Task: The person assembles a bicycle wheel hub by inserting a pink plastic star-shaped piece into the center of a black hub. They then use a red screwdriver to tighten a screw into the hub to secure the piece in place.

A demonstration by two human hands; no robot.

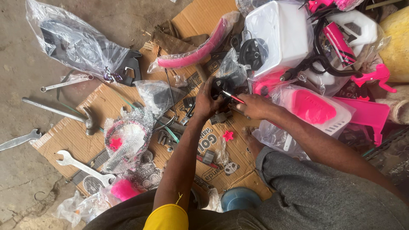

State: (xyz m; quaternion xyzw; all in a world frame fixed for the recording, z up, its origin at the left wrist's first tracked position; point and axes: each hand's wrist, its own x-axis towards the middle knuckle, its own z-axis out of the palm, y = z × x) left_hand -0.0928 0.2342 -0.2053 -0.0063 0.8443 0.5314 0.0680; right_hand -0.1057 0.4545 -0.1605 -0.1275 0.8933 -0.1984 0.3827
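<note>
Over a flattened cardboard sheet (81, 132), my left hand (207, 102) clamps a small black part (222, 85) while my right hand (254, 105) grips a red-handled screwdriver (233, 97), its tip meeting that part just beside my left fingers.

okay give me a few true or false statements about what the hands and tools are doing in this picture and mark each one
1. The right hand holds a thin red-handled tool. True.
2. The left hand rests flat on bare concrete. False: it grips a small black part over the cardboard.
3. A hammer lies left of the hands. True.
4. The fender in the plastic bag is blue. False: it is pink.
</note>
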